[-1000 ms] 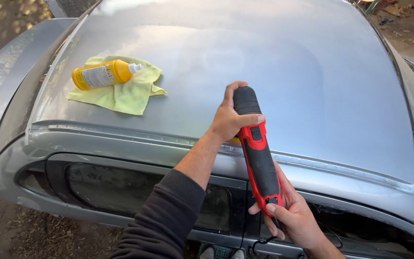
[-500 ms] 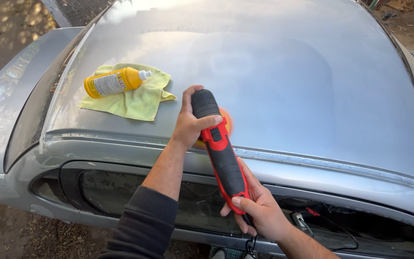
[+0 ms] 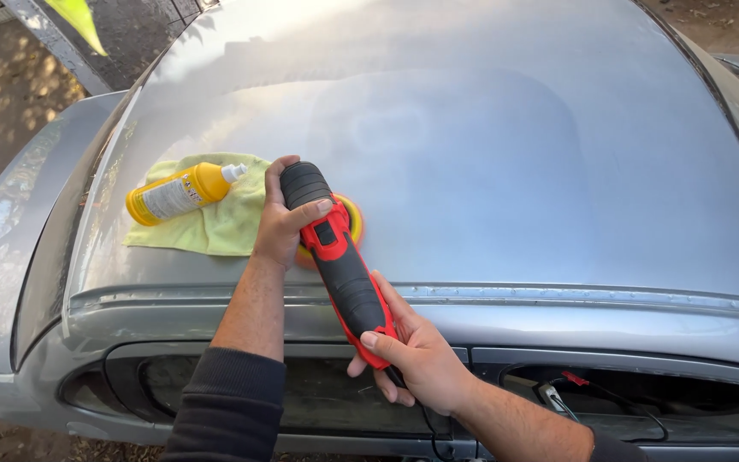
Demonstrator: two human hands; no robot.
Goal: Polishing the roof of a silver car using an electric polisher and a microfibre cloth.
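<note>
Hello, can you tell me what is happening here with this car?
A person works a red and black polisher on the silver car roof. The left hand presses on its head, and the right hand holds the rear handle. Its yellow pad lies on the paint. Beside it, a yellow bottle lies on a green cloth.

Left hand (image 3: 282, 224) grips the polisher (image 3: 335, 257) head; right hand (image 3: 414, 358) holds its rear handle. Pad (image 3: 353, 224) rests on the silver hood (image 3: 515, 154). Yellow bottle (image 3: 180, 192) lies on cloth (image 3: 220, 224), just left of left hand.
</note>
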